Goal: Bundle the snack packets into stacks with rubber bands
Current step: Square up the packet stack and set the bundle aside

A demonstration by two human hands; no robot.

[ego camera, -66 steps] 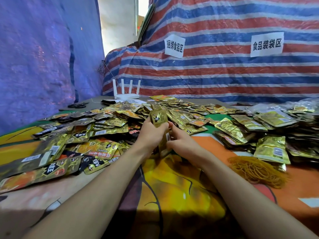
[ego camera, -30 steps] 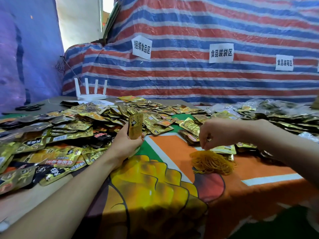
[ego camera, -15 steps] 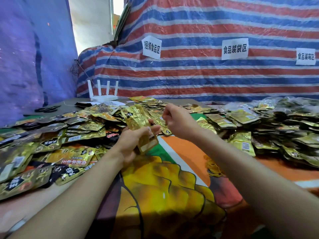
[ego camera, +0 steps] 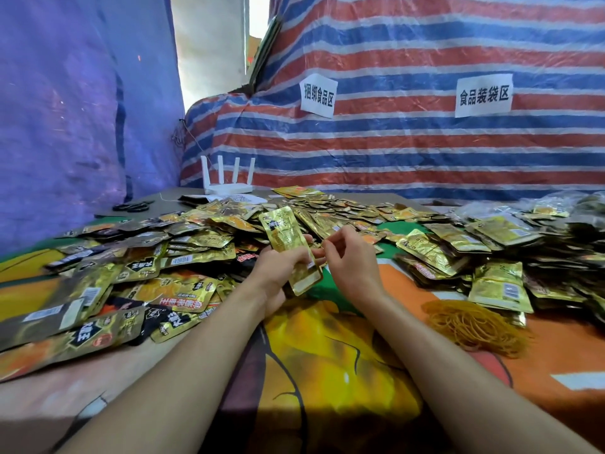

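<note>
Left, spread across the cloth: loose snack packets [ego camera: 147,257]. Centre: stack of gold packets [ego camera: 288,244], gripped low by the left hand [ego camera: 278,273], fingers curled round it; long axis tilted, top end far-left, bottom end near-right. Just beside its right edge: right hand [ego camera: 352,260], thumb and forefinger pinched, probably on a rubber band too thin to make out. Near right, well apart: pile of rubber bands [ego camera: 474,326]. Best placed for looping: the right hand, by the stack's near end.

Head cam — fwd & down, close over table [ego camera: 327,371].
</note>
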